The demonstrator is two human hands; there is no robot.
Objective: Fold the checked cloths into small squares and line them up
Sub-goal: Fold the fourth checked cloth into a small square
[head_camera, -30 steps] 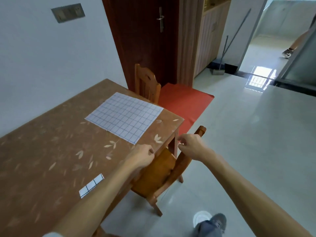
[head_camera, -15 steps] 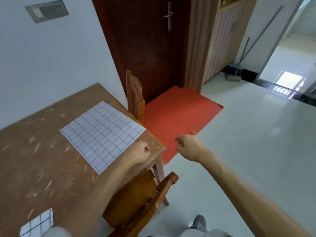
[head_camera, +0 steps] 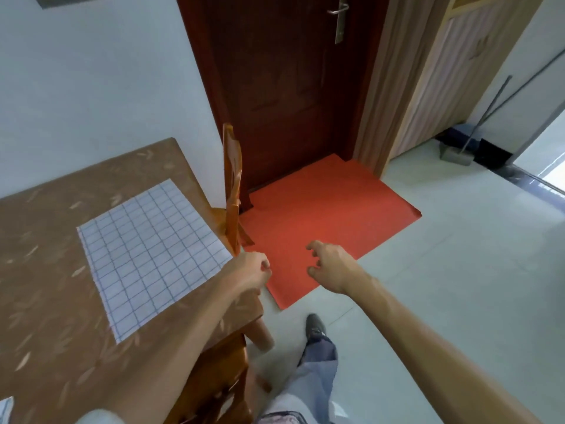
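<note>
A white checked cloth (head_camera: 149, 252) lies spread flat on the brown table (head_camera: 46, 215), near its right end. Only a sliver of a small folded checked cloth (head_camera: 4, 408) shows at the bottom left edge. My left hand (head_camera: 249, 270) hovers just past the spread cloth's right corner, over the table's edge, its fingers curled into a fist with nothing visible in it. My right hand (head_camera: 328, 267) floats above the red mat, off the table, with loosely bent fingers spread and empty.
One wooden chair (head_camera: 232, 179) stands at the table's far right end and another (head_camera: 220, 381) is tucked under the near side by my left arm. A red mat (head_camera: 324, 215) lies before a dark door (head_camera: 284, 87). My foot (head_camera: 315, 327) is on the tiled floor. A dustpan (head_camera: 455, 154) sits far right.
The view has swung left and down as I stepped along the table. Both hands stayed ahead of me near the table's corner. The right hand's fingers have spread.
</note>
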